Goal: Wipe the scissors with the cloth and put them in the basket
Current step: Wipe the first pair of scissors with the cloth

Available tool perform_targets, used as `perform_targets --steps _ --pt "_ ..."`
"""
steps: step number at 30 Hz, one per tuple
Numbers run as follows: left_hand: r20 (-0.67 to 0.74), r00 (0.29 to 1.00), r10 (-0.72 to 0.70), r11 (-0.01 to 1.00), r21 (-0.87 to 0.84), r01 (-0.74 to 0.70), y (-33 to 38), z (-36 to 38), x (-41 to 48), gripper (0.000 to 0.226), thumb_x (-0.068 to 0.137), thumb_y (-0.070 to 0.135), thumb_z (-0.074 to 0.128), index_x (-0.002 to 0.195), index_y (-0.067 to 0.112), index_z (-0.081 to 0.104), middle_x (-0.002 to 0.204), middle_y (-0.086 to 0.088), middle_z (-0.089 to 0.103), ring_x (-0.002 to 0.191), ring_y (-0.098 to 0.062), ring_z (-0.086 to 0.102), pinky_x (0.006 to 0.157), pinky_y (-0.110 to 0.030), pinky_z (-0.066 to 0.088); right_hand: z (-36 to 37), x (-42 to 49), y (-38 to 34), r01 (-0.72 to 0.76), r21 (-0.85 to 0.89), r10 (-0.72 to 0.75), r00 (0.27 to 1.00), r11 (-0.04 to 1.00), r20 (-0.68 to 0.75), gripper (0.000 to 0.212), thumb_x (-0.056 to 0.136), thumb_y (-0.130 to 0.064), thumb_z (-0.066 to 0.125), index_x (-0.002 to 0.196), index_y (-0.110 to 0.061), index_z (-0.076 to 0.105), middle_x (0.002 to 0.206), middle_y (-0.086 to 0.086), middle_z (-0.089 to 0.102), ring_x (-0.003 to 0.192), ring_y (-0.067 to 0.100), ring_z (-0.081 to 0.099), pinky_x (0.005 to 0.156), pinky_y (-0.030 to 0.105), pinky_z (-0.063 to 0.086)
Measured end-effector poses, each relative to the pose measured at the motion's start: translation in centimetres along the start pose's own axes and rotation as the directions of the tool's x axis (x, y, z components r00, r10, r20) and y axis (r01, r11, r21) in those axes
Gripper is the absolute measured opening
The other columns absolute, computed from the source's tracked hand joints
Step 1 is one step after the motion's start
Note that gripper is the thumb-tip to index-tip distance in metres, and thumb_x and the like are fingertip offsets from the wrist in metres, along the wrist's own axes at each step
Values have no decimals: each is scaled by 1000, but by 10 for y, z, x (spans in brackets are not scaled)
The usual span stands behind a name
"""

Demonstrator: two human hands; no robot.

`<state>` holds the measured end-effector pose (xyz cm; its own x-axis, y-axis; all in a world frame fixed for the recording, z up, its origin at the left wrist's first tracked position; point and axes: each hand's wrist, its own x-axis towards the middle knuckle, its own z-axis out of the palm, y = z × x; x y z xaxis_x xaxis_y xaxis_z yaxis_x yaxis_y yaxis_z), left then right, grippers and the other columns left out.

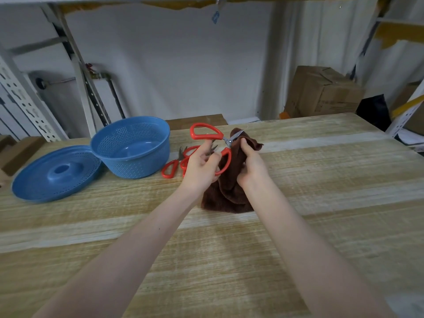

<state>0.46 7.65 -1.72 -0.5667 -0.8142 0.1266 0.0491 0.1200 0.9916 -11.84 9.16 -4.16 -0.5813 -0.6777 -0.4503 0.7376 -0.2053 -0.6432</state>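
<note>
My left hand (202, 166) grips a pair of red-handled scissors (207, 131) by the lower handle loop, lifted above the wooden table (321, 191). Their blades point right into a dark brown cloth (227, 191) that my right hand (251, 164) holds bunched around them; the cloth's lower end rests on the table. More red-handled scissors (171, 168) lie on the table behind my left hand, partly hidden. The blue perforated basket (133, 145) stands to their left, with nothing showing inside.
A blue perforated lid (55, 173) lies upside down left of the basket, touching it. Cardboard boxes (321, 92) stand beyond the table's far right edge, and metal shelf uprights (23, 95) rise at the left.
</note>
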Motion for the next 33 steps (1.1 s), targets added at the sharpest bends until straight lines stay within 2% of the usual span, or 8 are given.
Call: perform_targets --steps 6,14,21,24,27,29,31,33 --pt "-15 1000 -22 999 -39 22 1 -6 4 41 101 8 39 131 35 46 48 16 41 43 0 38 43 -12 34 -12 -12 -15 192 -93 -197 979 977 -52 3 87 -11 70 88 -10 67 92 9 71 84 21 70 73 33 59" --pt "-11 1000 -17 1000 -6 17 -5 3 4 44 101 9 41 138 32 42 56 2 33 48 -8 34 46 -21 30 -3 -14 -19 83 -167 -87 996 982 -16 23 80 -11 77 100 -4 67 90 10 72 72 19 70 59 27 56" --pt "-5 998 -57 998 28 57 -5 3 4 50 100 10 42 148 21 36 59 2 36 48 -6 37 45 -20 32 -3 -12 -20 118 -189 -141 984 975 -111 9 84 -11 71 83 -8 62 87 11 70 80 26 69 80 41 58" --pt "4 999 -51 998 48 51 -4 3 3 48 100 11 42 147 22 39 60 -1 36 48 -8 36 46 -20 34 -6 -10 -23 114 -190 -141 981 975 -135 13 85 -12 69 95 -7 62 94 13 70 85 28 69 80 42 58" --pt "-18 998 -56 998 2 56 -1 -6 2 44 101 11 41 142 24 46 61 -13 41 49 -27 37 55 -25 50 -18 -3 -35 135 -175 -166 971 975 -172 18 82 -13 72 96 -8 62 102 16 71 86 29 70 78 41 58" --pt "-37 998 -54 998 -22 53 0 -15 7 43 100 9 40 139 25 48 58 -4 40 46 -15 33 46 -21 37 -25 -1 -42 141 -238 -178 974 961 -140 12 85 -14 72 87 -11 61 92 11 70 80 23 68 72 35 57" --pt "-62 996 -67 996 -56 63 1 -20 12 45 99 7 40 139 24 47 63 -4 36 46 -9 31 46 -24 26 -25 -4 -48 185 -379 -219 975 906 -47 8 89 -13 68 85 -12 61 88 6 67 83 21 67 78 33 57" --pt "-69 995 -71 996 -62 67 3 -20 14 48 99 7 40 143 25 43 64 -4 34 46 -8 31 46 -23 26 -22 -9 -54 307 -647 -323 941 698 99 9 96 -16 59 93 -9 63 92 9 65 94 27 65 85 39 56"
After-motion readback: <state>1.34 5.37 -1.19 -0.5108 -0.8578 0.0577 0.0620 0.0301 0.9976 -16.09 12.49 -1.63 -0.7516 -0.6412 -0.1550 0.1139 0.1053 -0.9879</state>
